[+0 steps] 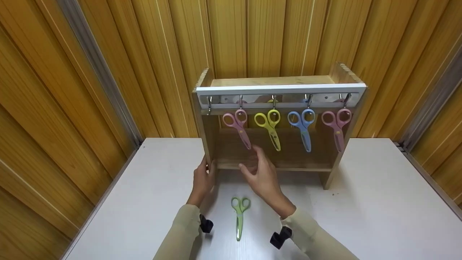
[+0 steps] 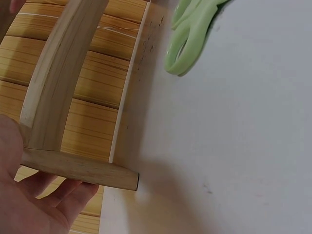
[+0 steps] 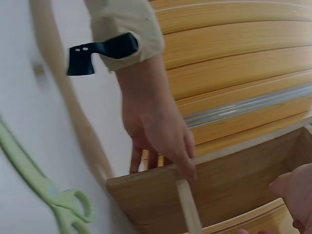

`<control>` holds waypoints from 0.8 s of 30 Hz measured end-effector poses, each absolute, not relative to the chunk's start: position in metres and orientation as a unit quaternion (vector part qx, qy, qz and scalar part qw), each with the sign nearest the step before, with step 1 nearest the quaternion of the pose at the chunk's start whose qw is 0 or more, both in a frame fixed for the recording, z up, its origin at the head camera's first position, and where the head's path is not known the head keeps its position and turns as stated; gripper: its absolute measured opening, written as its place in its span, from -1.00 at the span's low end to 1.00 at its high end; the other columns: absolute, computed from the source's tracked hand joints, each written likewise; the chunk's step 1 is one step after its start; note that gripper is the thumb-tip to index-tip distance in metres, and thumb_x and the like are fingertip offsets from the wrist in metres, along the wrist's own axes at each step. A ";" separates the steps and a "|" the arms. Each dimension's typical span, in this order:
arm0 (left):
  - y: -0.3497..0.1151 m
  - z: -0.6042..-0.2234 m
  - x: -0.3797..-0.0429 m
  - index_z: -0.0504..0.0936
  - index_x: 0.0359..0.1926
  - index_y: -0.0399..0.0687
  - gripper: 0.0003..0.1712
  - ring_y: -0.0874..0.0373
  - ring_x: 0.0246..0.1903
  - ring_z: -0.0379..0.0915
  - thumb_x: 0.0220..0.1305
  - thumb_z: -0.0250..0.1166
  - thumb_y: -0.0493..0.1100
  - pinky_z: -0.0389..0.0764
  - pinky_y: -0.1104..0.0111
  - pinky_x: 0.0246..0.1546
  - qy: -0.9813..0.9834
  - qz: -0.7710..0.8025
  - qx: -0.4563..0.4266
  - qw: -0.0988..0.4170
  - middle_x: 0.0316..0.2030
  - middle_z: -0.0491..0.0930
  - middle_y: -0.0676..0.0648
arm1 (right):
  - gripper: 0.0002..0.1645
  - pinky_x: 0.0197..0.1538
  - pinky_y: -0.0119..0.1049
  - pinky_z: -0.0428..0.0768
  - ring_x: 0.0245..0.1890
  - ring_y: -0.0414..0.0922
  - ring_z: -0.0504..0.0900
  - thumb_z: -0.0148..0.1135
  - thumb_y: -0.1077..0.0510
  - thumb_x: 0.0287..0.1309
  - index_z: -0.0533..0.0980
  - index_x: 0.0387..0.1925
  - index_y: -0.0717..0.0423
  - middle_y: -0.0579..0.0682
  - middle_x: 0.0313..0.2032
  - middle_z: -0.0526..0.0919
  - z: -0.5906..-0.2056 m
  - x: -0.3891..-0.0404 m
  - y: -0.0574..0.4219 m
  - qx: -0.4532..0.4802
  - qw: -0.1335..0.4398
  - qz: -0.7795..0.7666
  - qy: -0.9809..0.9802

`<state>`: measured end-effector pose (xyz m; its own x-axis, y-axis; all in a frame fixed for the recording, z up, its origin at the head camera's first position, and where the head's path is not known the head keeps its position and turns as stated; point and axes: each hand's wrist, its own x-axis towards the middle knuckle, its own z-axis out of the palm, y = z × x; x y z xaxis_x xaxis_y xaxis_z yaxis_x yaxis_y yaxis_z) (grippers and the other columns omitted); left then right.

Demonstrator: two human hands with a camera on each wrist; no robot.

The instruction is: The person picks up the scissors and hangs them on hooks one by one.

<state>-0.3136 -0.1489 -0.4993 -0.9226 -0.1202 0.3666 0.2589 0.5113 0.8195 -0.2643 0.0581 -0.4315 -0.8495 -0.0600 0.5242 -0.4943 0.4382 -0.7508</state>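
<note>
A small wooden rack (image 1: 326,177) stands on the table, and my left hand (image 1: 202,180) grips the lower part of its left side panel (image 2: 80,168). The thumb lies inside the panel and the fingers outside, as both wrist views show. My right hand (image 1: 265,177) is raised before the rack's lower shelf, thumb and fingers spread apart, holding nothing. Its fingertips are right by the tip of the left pink scissors (image 1: 240,126), which hang from a hook. Green scissors (image 1: 239,213) lie on the table between my forearms, handles toward the rack.
Yellow scissors (image 1: 270,126), blue scissors (image 1: 304,128) and another pair of pink scissors (image 1: 337,126) hang from hooks further right. The leftmost hook (image 1: 209,105) is bare. Behind the white table (image 1: 144,202) rises a wood-patterned wall (image 1: 263,39).
</note>
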 end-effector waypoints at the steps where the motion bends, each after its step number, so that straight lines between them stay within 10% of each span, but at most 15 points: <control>1: -0.149 -0.499 -0.313 0.22 0.56 -0.14 -0.40 -0.10 0.17 0.59 0.62 0.06 -0.13 0.67 0.09 0.10 -0.849 -0.491 -0.039 0.190 0.37 0.47 -0.24 | -0.22 -0.26 -0.06 0.72 -0.36 -0.03 0.71 0.47 0.14 0.24 0.33 0.40 0.10 0.22 0.00 0.65 -0.435 -0.261 0.059 0.166 0.208 0.493 -0.828; 24: -0.149 -0.498 -0.314 0.23 0.57 -0.07 -0.40 -0.06 0.19 0.58 0.62 0.06 -0.14 0.66 0.10 0.12 -0.847 -0.500 -0.030 0.179 0.40 0.43 -0.21 | -0.18 -0.54 -0.20 0.44 -0.48 -0.17 0.40 0.52 -0.08 0.15 0.40 0.39 -0.01 0.06 -0.21 0.51 -0.493 -0.204 0.058 0.221 0.048 0.287 -0.931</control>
